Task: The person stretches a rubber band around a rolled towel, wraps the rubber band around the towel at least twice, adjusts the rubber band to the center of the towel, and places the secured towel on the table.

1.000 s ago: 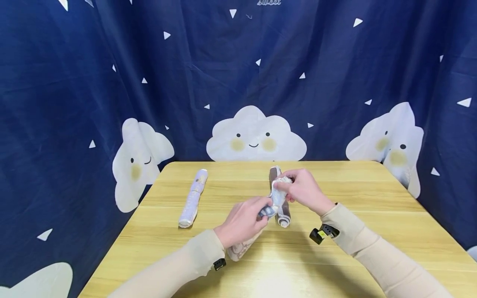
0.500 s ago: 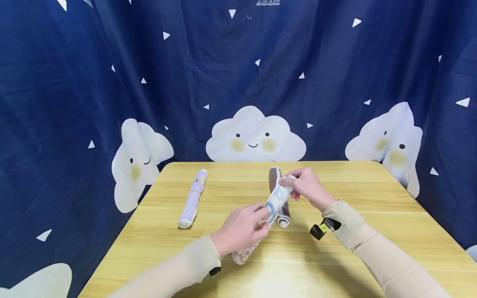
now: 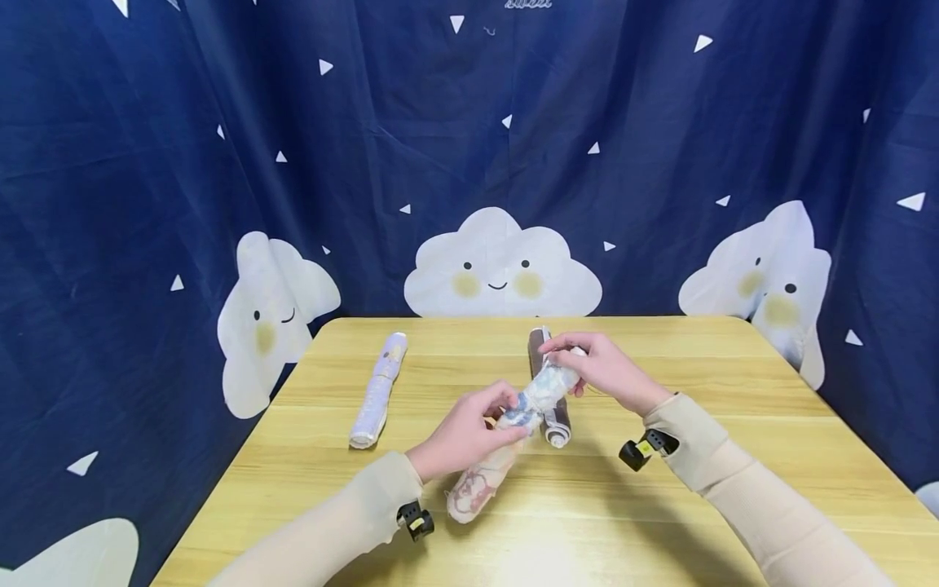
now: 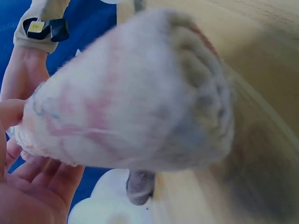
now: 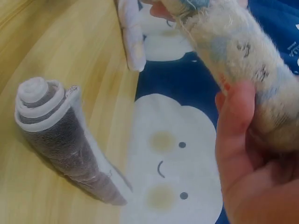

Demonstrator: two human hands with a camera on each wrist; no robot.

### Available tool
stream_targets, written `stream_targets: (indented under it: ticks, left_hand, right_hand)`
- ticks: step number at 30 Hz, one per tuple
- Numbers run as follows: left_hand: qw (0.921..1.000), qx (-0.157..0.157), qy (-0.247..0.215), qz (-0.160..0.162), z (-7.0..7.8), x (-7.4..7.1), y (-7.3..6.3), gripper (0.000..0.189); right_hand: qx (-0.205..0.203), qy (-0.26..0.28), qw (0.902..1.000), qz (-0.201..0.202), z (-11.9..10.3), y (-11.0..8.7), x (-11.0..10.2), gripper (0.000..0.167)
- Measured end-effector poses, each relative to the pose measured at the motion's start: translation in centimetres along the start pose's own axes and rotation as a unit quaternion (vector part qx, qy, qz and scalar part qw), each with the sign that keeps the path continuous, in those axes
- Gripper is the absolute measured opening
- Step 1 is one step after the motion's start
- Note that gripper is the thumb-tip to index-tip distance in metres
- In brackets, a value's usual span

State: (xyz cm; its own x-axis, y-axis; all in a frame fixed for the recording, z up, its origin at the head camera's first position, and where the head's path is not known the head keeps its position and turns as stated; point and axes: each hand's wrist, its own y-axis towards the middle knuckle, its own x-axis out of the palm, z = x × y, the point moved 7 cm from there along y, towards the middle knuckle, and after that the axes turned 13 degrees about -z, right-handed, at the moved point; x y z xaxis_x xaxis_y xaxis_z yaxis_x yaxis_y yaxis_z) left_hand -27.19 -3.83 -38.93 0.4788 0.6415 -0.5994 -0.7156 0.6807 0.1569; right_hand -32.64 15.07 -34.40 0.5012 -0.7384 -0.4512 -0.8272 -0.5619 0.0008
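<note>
A rolled-up towel (image 3: pixel 484 477), off-white with pink and blue patterns, slants over the table between both hands. My left hand (image 3: pixel 473 428) holds it around the middle, thumb on the near side and fingers on the far side. At the towel's upper end, my right hand (image 3: pixel 597 367) grips it between thumb and fingers. The left wrist view shows the lower end of the towel (image 4: pixel 126 98) close up, its coiled layers facing the camera. In the right wrist view the thumb lies along the fuzzy roll (image 5: pixel 243 51).
Just behind the held roll lies a brown rolled towel with white edging (image 3: pixel 557 428) on the wooden table (image 3: pixel 660 505). A lilac rolled towel (image 3: pixel 377 391) lies at the left. A dark blue curtain with clouds (image 3: pixel 506 269) hangs behind the table.
The left hand has loosened and shifted its grip, so more of the towel's lower part shows. The right hand stays at the upper end. The other two rolls have not moved.
</note>
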Motion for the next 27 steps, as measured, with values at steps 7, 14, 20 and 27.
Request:
stream_targets:
  ticks: [7,14,20,27]
  left_hand:
    - [0.998,-0.013,-0.059,0.016,-1.4,0.0,-0.2,0.022]
    - [0.9772,0.063,0.188,0.076,1.0,0.2,-0.8,0.035]
    - [0.9325,0.107,0.332,0.094,2.5,1.2,-0.8,0.048]
    - [0.9007,0.096,0.418,0.071,2.8,1.9,-0.1,0.037]
  right_hand:
    - [-0.054,0.036,0.996,-0.062,-0.3,-0.4,0.4,0.034]
    - [-0.026,0.028,0.9992,-0.009,0.0,0.0,0.2,0.03]
    - [-0.002,0.035,0.9989,0.03,-0.3,-0.1,0.3,0.034]
    - [0.005,0.037,0.997,0.068,-0.1,0.1,0.4,0.027]
